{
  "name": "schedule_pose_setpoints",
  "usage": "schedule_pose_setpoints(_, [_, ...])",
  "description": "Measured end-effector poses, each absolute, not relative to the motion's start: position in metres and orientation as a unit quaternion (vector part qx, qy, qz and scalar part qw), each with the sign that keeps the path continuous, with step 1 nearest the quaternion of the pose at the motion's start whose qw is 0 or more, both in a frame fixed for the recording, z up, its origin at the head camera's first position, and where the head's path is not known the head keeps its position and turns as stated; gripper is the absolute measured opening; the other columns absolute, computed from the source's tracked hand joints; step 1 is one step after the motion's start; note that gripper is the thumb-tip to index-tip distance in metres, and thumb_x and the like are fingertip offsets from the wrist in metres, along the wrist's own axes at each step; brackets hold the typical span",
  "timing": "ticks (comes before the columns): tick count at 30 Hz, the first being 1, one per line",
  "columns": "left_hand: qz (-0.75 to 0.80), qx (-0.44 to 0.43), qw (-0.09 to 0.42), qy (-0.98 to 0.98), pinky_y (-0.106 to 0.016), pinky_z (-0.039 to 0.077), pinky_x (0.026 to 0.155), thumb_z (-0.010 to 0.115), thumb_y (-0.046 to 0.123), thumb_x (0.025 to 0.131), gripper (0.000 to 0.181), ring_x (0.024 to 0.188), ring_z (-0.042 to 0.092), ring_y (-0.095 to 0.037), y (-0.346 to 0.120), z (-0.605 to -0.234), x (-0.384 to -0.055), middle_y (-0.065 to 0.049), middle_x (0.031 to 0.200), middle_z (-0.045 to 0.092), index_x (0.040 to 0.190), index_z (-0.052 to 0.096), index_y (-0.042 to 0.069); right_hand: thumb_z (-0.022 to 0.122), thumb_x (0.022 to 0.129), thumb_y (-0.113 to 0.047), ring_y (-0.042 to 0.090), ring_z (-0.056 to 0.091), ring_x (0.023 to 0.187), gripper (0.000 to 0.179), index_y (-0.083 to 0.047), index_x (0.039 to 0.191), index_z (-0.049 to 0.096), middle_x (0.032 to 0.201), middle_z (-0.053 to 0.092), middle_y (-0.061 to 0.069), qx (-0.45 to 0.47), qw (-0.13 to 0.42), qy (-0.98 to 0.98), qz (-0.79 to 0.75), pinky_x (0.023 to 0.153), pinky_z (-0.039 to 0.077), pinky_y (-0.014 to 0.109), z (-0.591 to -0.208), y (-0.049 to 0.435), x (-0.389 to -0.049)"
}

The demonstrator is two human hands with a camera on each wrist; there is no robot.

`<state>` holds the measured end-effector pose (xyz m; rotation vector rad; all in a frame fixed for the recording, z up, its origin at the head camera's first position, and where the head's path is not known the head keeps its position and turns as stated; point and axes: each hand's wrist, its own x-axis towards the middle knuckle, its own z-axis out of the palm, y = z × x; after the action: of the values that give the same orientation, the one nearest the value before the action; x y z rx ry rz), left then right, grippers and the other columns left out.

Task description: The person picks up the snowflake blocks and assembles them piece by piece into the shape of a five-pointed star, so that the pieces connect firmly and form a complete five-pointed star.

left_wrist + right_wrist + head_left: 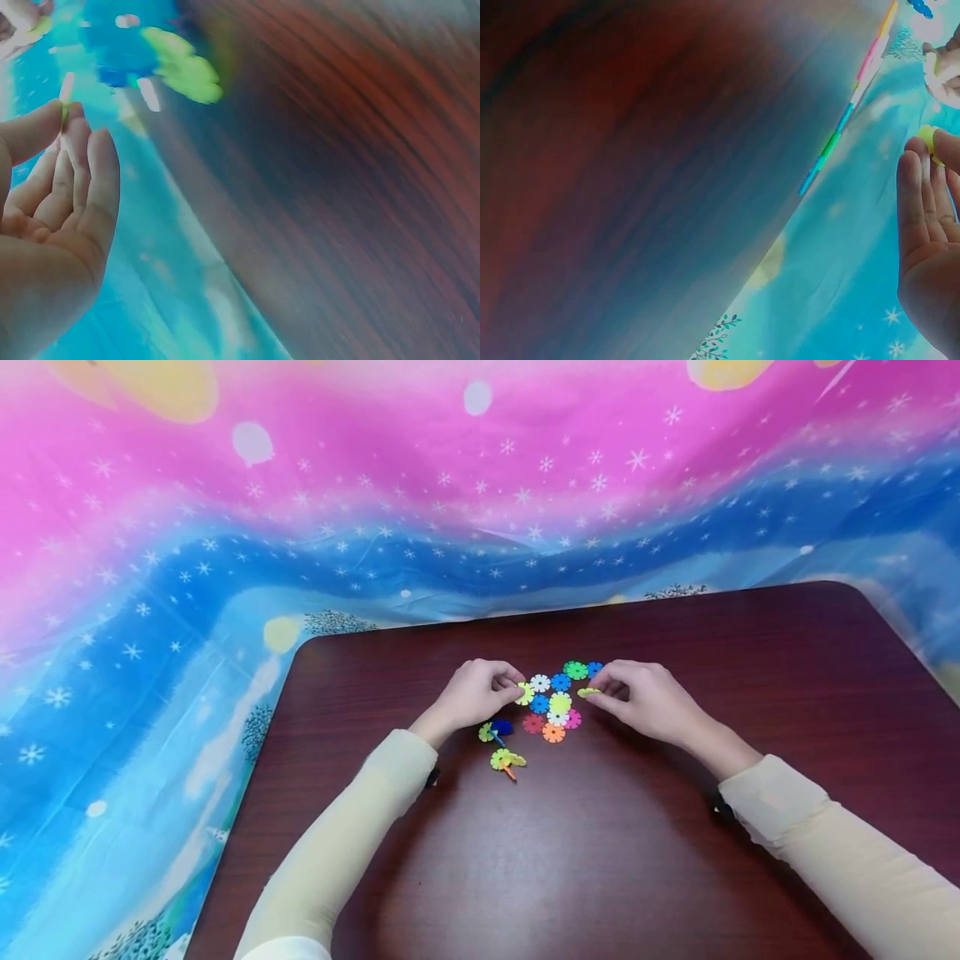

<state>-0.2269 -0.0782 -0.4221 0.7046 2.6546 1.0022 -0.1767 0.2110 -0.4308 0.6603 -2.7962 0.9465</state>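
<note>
In the head view my left hand (478, 692) pinches a yellow-green notched plastic disc (525, 694) between thumb and forefinger. Opposite it, my right hand (647, 697) pinches another yellow disc (588, 692), seen nearly edge-on. Between the hands are flat interlocking discs: white (540, 682), blue (561, 682), green (576, 670), red (533, 723), orange (553, 732) and pink (573, 718). In the left wrist view, the left thumb and fingertips meet on a thin disc edge (64, 112). The right wrist view shows a yellow disc (928, 136) at the right fingertips.
Two small clusters of joined discs lie nearer me, one with a dark blue disc (502, 727), the other yellow-green with an orange disc (509, 772). The dark wooden table (525, 860) backs onto a pink and blue patterned cloth (420, 485).
</note>
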Motion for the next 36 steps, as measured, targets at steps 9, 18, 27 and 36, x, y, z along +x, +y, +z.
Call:
schedule_pose_setpoints(9, [0.508, 0.218, 0.198, 0.809, -0.032, 0.062, 0.076, 0.072, 0.012, 0.1, 0.014, 0.086, 0.073, -0.038, -0.071, -0.405, -0.208, -0.009, 0.092, 0.074, 0.11, 0.071, 0.003, 0.088, 0.086, -0.016, 0.008, 0.067, 0.079, 0.017, -0.015, 0.099, 0.077, 0.09, 0.073, -0.006, 0.263, 0.092, -0.9, 0.335, 0.074, 0.061, 0.038, -0.42, 0.199, -0.167])
schedule_pose_setpoints(18, [0.543, 0.21, 0.228, 0.78, -0.05, 0.062, 0.08, 0.071, 0.009, 0.099, 0.015, 0.089, 0.071, -0.048, -0.063, -0.399, -0.2, -0.026, 0.1, 0.073, 0.11, 0.07, -0.002, 0.088, 0.084, -0.011, 0.005, 0.067, 0.08, 0.018, -0.014, 0.098, 0.077, 0.091, 0.073, -0.008, 0.295, 0.116, -0.881, 0.353, 0.073, 0.062, 0.035, -0.413, 0.193, -0.162])
schedule_pose_setpoints(27, [0.548, 0.201, 0.235, 0.777, -0.043, 0.063, 0.076, 0.071, 0.008, 0.099, 0.015, 0.088, 0.071, -0.049, -0.059, -0.401, -0.197, -0.022, 0.096, 0.075, 0.109, 0.071, -0.003, 0.088, 0.084, -0.009, 0.004, 0.068, 0.081, 0.02, -0.016, 0.098, 0.077, 0.092, 0.073, -0.008, 0.295, 0.118, -0.875, 0.364, 0.073, 0.062, 0.034, -0.414, 0.193, -0.158])
schedule_pose_setpoints(36, [0.569, 0.196, 0.247, 0.759, -0.056, 0.061, 0.081, 0.072, 0.006, 0.098, 0.017, 0.081, 0.073, -0.041, -0.057, -0.402, -0.196, -0.019, 0.095, 0.075, 0.111, 0.071, -0.004, 0.088, 0.083, -0.007, 0.004, 0.069, 0.08, 0.021, -0.015, 0.098, 0.077, 0.091, 0.074, -0.007, 0.297, 0.118, -0.869, 0.378, 0.073, 0.062, 0.032, -0.414, 0.192, -0.157])
